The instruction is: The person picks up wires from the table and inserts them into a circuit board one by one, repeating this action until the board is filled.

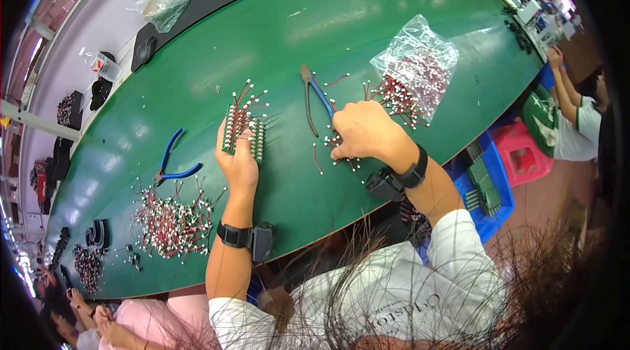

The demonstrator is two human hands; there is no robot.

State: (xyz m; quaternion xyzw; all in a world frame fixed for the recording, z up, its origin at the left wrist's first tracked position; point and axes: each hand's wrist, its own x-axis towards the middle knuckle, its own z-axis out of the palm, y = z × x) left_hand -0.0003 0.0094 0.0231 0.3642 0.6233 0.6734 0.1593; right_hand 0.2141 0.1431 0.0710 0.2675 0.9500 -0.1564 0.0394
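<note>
I sit at a green-topped workbench (315, 28) and look down at my two bare forearms, each with a black wrist strap. My left hand (237, 163) rests on the bench, thumb and fingers closed on the near end of a small green circuit board strip bristling with red and white wired connectors (241, 125). I pin it flat so the wires fan up and away from me, where I can see them.

My right hand (364, 130) is curled palm down over a loose scatter of short red wires with white plug ends (338, 153). The fingers are tucked under the knuckles, so I cannot tell whether they pinch a wire or only rest on the heap. That heap lies just beside the board, a short reach from it.

A clear plastic bag half full of the same red wires (415, 64) lies just beyond my right hand, its mouth spilling toward me. Blue-handled cutters (315, 94) lie between the board and the bag, handles toward my right hand. A second pair of blue-handled pliers (172, 160) sits to my left, above a bigger pile of red and white wire pieces (170, 222). Another person works at the far right edge
</note>
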